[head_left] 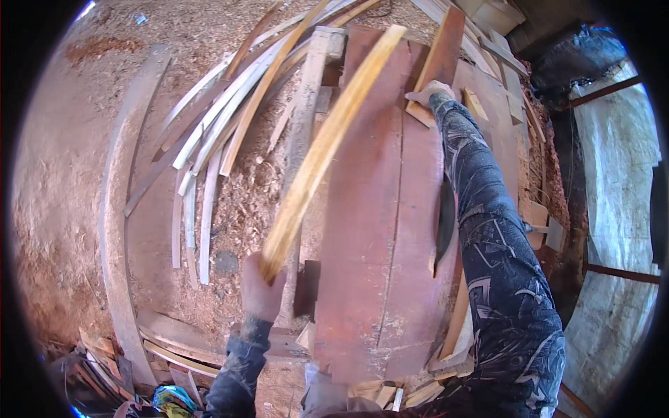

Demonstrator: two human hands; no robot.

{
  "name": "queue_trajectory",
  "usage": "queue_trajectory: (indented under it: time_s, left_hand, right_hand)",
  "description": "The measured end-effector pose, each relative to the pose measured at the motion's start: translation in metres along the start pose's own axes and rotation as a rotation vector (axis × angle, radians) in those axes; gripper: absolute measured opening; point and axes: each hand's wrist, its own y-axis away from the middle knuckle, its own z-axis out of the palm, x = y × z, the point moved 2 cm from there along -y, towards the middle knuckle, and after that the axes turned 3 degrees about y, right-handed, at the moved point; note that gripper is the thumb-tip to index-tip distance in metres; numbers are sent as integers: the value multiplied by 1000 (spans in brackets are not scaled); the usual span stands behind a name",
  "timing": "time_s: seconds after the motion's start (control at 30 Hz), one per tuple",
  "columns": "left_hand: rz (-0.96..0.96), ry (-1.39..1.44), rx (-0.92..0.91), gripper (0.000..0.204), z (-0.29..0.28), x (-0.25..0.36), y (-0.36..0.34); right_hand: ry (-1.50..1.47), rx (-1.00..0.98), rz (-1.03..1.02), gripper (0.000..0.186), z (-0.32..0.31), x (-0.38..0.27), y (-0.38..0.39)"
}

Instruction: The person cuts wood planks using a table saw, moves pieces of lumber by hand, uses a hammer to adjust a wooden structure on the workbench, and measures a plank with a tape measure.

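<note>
My left hand (262, 287) is closed round the near end of a long, yellowish wooden strip (327, 150). The strip slants up and away to the right, over the left side of a reddish-brown wooden table (359, 230). At the table's far right, my right hand (431, 95) grips the near part of a brown wooden board (444, 49), its fingers partly hidden by the angle. Between my right forearm and the tabletop, a dark curved saw blade (444, 216) stands up, part of it behind the sleeve. A small light wood block (475, 104) lies right of my right hand.
Left of the table, several long wooden strips (240, 97) lie in a loose pile over shavings. A long plank (125, 209) lies farther left on the dusty floor. Offcuts (411, 393) lie at the table's near end. Pale sheeting (613, 181) hangs at the right.
</note>
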Motion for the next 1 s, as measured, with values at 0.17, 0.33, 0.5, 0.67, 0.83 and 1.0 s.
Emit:
queue_trajectory:
  time_s: [0.17, 0.33, 0.5, 0.67, 0.83, 1.0]
  left_hand:
    - [114, -281, 345, 74, -111, 8, -78]
    - [128, -218, 522, 75, -159, 34, 4]
    - [115, 64, 211, 37, -103, 29, 131]
    - [30, 313, 68, 21, -68, 63, 218]
    - [195, 290, -164, 20, -42, 79, 273]
    - [55, 303, -232, 21, -82, -12, 346]
  right_hand:
    - [-67, -46, 78, 74, 17, 19, -17]
    - [-43, -172, -218, 66, -42, -18, 67]
    - [-31, -196, 37, 59, -117, -57, 157]
    - [-51, -217, 42, 45, -145, -74, 276]
    - [-121, -165, 181, 34, -51, -50, 359]
    - [-318, -311, 57, 52, -23, -55, 600]
